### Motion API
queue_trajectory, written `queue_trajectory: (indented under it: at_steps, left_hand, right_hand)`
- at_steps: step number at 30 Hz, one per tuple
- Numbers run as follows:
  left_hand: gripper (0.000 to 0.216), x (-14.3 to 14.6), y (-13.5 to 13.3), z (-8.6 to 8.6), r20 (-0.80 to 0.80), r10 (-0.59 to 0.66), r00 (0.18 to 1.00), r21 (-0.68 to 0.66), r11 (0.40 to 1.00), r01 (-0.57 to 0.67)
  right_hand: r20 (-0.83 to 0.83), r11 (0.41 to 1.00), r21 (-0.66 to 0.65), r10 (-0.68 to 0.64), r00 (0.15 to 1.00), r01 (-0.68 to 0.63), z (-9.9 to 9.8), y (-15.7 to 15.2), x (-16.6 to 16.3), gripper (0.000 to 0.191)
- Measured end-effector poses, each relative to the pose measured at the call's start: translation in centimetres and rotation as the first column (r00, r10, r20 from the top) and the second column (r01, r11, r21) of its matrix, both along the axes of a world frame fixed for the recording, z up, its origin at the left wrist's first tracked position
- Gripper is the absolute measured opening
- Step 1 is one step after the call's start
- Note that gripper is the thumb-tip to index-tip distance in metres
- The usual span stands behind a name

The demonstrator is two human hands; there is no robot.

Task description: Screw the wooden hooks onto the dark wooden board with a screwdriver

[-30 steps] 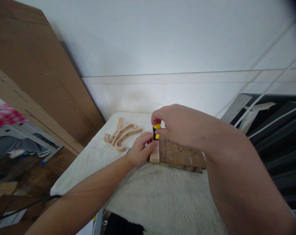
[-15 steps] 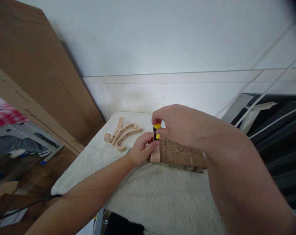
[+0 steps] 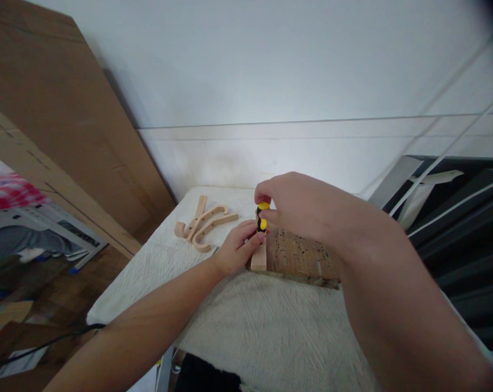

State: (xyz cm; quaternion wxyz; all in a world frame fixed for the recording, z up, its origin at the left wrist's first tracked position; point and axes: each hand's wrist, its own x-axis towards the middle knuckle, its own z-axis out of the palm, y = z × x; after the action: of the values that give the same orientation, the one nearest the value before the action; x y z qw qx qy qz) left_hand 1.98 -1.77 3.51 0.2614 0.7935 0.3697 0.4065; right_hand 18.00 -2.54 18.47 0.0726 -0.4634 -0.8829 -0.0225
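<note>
A yellow-and-black screwdriver [image 3: 262, 224] stands upright, its handle in the closed fingers of my right hand [image 3: 285, 198]. Below it lies a pale wooden strip [image 3: 259, 261] along the left end of a dark wooden board [image 3: 301, 258] dotted with small holes. My left hand [image 3: 238, 247] is closed round the strip, its thumb and fingers close to the screwdriver's lower end. The screwdriver's tip is hidden behind those fingers. Left of my hands, several curved wooden pieces [image 3: 205, 223] with drilled holes lie in a loose pile.
A cream cloth [image 3: 295, 332] covers the table, whose far edge meets a white wall [image 3: 271, 65]. Large cardboard [image 3: 75, 125] leans at the left. To the right are a metal frame [image 3: 397, 182] and dark folded material [image 3: 470, 245]. Part of another person [image 3: 10, 190] shows at far left.
My right hand and forearm have shifted slightly, still on the screwdriver. My left hand and the wooden strip stay in place; the view has moved a little.
</note>
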Motion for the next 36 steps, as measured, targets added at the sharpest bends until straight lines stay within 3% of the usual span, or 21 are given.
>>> queue_trajectory:
  at_steps: [7, 14, 18, 22, 28, 36]
  left_hand:
    - [0.033, 0.0, 0.2, -0.2, 0.042, -0.011, 0.999, -0.018, 1.000, 0.012]
    - [0.021, 0.2, 0.2, -0.5, 0.125, 0.160, 0.979, 0.075, 0.983, -0.170]
    - [0.014, 0.3, 0.1, 0.0, 0.097, 0.115, 0.989, 0.122, 0.984, -0.126]
    - [0.013, 0.3, 0.1, 0.0, 0.094, 0.093, 0.991, 0.108, 0.989, -0.103]
    - [0.018, 0.4, 0.0, -0.1, 0.111, 0.196, 0.974, 0.071, 0.976, -0.204]
    - [0.019, -0.6, 0.4, 0.1, 0.061, 0.160, 0.985, 0.049, 0.985, -0.163]
  right_hand:
    - [0.023, 0.998, -0.037, -0.045, 0.999, 0.046, 0.3, 0.1, -0.7, 0.021]
    - [0.033, 0.995, 0.005, -0.095, 0.995, 0.095, 0.2, 0.4, -0.7, 0.030]
    - [0.044, 0.989, 0.065, -0.133, 0.990, 0.130, 0.1, 0.5, -0.9, 0.035]
    - [0.056, 0.983, 0.097, -0.164, 0.985, 0.159, 0.0, 0.6, -1.0, 0.039]
    - [0.058, 0.978, 0.049, -0.206, 0.977, 0.203, 0.1, 0.5, -0.8, 0.041]
    - [-0.100, 0.998, -0.059, -0.009, 0.995, 0.003, -0.2, 1.2, 0.8, 0.030]
